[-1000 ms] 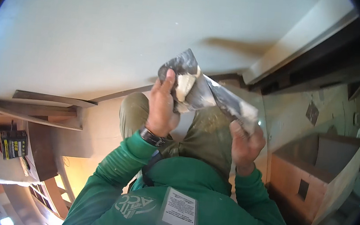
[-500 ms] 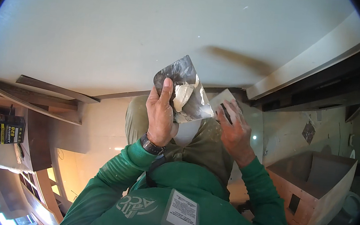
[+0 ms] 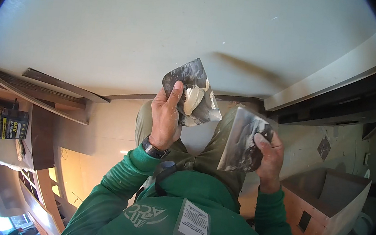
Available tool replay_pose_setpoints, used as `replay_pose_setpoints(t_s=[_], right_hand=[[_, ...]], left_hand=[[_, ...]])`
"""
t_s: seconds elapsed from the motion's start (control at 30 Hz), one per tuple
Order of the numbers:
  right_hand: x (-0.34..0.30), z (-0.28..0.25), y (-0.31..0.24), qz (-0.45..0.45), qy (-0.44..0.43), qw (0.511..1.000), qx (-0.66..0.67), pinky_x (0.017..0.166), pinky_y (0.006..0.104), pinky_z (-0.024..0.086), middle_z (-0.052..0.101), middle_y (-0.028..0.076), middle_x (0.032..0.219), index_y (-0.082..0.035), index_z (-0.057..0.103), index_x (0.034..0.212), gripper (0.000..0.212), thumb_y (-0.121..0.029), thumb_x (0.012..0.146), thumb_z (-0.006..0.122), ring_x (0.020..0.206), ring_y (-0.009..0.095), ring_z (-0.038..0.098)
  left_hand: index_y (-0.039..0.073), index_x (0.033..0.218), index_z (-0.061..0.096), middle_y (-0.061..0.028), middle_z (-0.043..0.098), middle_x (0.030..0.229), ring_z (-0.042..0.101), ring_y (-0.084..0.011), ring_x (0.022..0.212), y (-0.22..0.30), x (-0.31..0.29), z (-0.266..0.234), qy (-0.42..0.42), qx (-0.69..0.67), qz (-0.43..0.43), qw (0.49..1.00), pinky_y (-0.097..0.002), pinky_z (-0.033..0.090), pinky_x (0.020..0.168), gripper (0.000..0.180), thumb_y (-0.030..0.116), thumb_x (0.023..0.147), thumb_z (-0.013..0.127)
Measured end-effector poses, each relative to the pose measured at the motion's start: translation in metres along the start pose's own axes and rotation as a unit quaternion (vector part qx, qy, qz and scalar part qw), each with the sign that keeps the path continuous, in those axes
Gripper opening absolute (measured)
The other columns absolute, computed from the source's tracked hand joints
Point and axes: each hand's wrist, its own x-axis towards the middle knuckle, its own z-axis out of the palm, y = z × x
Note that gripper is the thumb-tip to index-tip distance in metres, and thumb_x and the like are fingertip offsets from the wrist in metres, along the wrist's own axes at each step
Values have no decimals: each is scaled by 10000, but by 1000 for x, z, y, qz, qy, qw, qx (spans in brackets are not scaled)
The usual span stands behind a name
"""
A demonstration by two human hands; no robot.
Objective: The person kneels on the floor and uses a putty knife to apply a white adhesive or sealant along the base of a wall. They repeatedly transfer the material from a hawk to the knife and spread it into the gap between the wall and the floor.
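My left hand grips a flat dark metal putty plate, its thumb pressed on the upper face. A lump of cream-coloured putty sits near the middle of that plate, with more smeared along its right edge. To the right, my right hand is closed on a second flat putty plate, thumb on the near face and fingers behind it. This one is greyish and streaked with white residue, and is tilted with its face toward me. The two plates are apart. A pale wall rises in front of me.
Dark skirting runs along the wall's foot. A loose dark strip and a curved board are at left, near a black-and-yellow adhesive box. At right are a dark ledge and an open wooden box.
My right hand has moved right and toward me and turned its plate, so that the broad face now shows. My left hand and its plate have barely moved.
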Motion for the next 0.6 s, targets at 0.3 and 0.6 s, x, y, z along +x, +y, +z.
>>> replay_pose_setpoints(t_s=[0.3, 0.6], right_hand=[[-17, 25, -1, -100, -25, 986, -132, 808, 271, 483, 676, 42, 1000, 21, 621, 1125, 210, -38, 923, 616, 859, 120, 606], [-7, 51, -42, -421, -212, 700, -537, 773, 395, 501, 694, 118, 1032, -1, 673, 1121, 421, 60, 706, 636, 882, 311, 646]], left_hand=[[8, 1176, 599, -61, 673, 1048, 657, -153, 910, 9, 1, -9, -11, 71, -16, 997, -300, 541, 811, 272, 204, 991, 563], [-7, 1046, 670, -9, 662, 936, 574, -68, 832, 35, 7, -19, -61, 150, -62, 985, -243, 459, 774, 262, 224, 986, 563]])
